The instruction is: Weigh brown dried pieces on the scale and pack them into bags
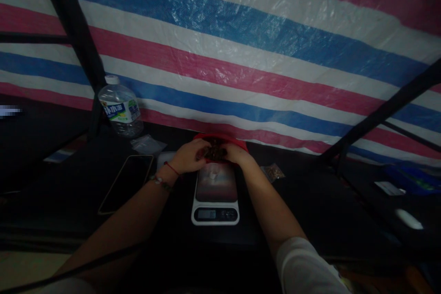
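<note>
A red basin (244,145) holding dark brown pieces (216,150) sits behind a white kitchen scale (215,216). My left hand (190,155) reaches into the basin from the left, its fingers curled round some of the pieces. From the right, my right hand (237,153) dips into the same pieces, and its fingertips are hidden among them. What the pieces are is too dark to tell. Something small and clear, perhaps a plastic bag (213,172), lies on the scale's plate. The scale's display is lit, but its figures are hard to read.
On the black table, a phone (127,183) and clear plastic bags (149,144) lie left, near a large clear bottle (121,110). A small filled bag (274,172) lies right of the basin. Striped sheeting (241,59) hangs behind, with dark metal bars (70,23) at both sides.
</note>
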Motion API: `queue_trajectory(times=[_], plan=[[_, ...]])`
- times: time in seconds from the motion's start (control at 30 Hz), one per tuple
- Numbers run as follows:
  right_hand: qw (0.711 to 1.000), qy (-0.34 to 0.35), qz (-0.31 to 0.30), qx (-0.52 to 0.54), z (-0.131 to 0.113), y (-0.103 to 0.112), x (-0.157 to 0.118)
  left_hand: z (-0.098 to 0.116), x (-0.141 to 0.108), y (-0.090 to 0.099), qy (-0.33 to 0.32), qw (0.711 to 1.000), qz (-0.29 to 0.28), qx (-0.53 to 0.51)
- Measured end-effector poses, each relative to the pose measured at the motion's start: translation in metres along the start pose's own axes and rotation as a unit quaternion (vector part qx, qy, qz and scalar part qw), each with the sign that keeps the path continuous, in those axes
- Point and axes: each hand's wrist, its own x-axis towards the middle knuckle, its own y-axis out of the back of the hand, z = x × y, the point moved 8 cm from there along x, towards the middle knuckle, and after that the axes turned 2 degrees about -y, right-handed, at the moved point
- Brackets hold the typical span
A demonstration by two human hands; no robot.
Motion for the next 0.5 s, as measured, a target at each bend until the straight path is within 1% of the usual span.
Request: queue_trajectory(times=[0.07, 0.13, 0.2, 0.3, 0.4, 0.5], plan=[[1.000, 0.003, -0.006, 0.000, -0.001, 0.000, 0.001, 0.005, 0.000, -0.004, -0.024, 0.998, -0.056, -0.002], [1.000, -0.003, -0.003, -0.009, 0.002, 0.000, 0.002, 0.008, -0.002, -0.009, -0.035, 0.993, -0.110, -0.010], [1.000, -0.013, 0.005, -0.019, 0.006, -0.001, 0.003, 0.011, -0.003, -0.013, -0.039, 0.988, -0.146, -0.017], [1.000, 0.006, 0.022, -0.019, 0.006, -0.001, 0.005, 0.017, -0.003, -0.021, -0.046, 0.984, -0.174, -0.011], [0.999, 0.031, 0.011, -0.024, 0.005, -0.005, 0.007, 0.021, -0.003, -0.030, -0.044, 0.981, -0.187, 0.009], [0.999, 0.018, 0.009, -0.049, 0.007, -0.006, 0.009, 0.025, -0.003, -0.035, -0.034, 0.981, -0.191, 0.022]])
